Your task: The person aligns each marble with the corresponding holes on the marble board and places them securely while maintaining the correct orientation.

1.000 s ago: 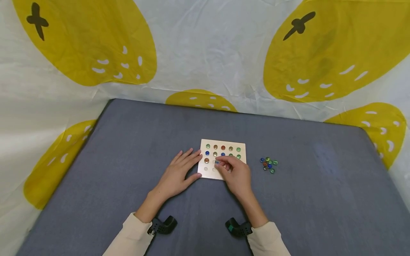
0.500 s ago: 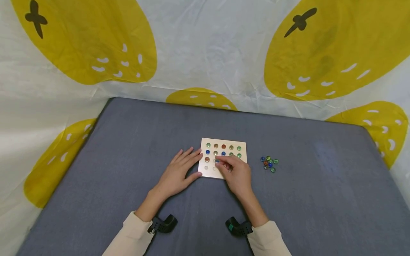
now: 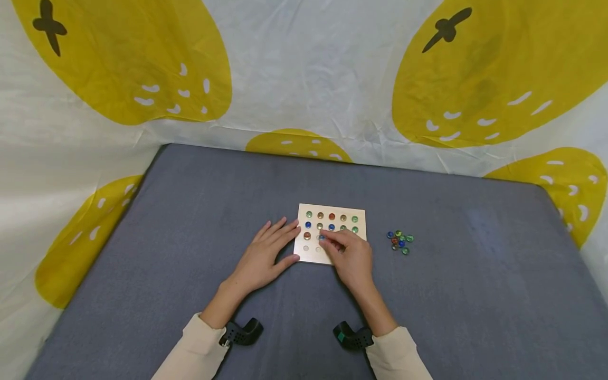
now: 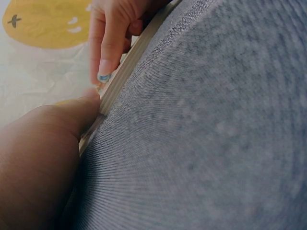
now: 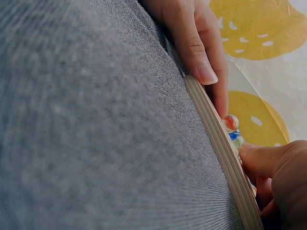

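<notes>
A pale wooden board (image 3: pixel 311 256) with rows of round hollows lies on the grey table; its upper rows hold several glass marbles in green, amber, red and blue. My right hand (image 3: pixel 352 258) is over the board's third row and pinches a bluish glass marble (image 4: pixel 103 77) between thumb and finger. It hides the board's lower right part. On the left, my left hand (image 3: pixel 258 261) lies with straight, spread fingers, its fingertips and thumb touching the board's left edge. In the right wrist view the left thumb (image 5: pixel 207 74) rests at the board's corner.
Right of the board, a loose cluster of several marbles (image 3: pixel 401 243) lies on the grey cloth-covered table (image 3: pixel 456 295). A white curtain with yellow fruit shapes (image 3: pixel 309 79) hangs along the table's back and sides. Each wrist wears a black camera band (image 3: pixel 242 332).
The head view has shifted very slightly. Both hands keep almost the same places on the board, and the right hand still pinches the marble over the third row.
</notes>
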`<act>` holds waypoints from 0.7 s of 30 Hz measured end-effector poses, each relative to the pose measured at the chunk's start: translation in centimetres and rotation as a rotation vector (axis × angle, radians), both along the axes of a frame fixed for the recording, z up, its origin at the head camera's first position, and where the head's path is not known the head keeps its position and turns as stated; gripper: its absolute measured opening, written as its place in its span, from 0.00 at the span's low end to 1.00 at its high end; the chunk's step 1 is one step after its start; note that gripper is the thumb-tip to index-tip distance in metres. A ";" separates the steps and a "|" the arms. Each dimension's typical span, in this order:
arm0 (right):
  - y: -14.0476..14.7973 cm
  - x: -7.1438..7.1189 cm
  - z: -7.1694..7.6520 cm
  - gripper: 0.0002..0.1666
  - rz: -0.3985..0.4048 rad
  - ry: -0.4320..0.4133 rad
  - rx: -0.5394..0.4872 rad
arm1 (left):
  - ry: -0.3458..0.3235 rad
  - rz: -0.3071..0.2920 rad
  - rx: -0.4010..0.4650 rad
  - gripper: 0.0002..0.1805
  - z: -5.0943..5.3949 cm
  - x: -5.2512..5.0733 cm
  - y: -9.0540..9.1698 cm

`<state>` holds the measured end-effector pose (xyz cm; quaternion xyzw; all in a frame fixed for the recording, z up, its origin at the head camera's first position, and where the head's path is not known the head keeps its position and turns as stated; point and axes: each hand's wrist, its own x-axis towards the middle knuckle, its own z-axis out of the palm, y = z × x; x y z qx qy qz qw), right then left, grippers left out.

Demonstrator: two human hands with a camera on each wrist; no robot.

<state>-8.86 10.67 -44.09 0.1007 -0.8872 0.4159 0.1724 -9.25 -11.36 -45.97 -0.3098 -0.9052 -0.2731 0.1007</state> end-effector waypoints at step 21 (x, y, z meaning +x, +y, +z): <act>-0.4 -0.2 -0.1 0.10 -0.058 -0.017 0.028 | -0.005 -0.001 -0.004 0.32 0.1 0.0 0.0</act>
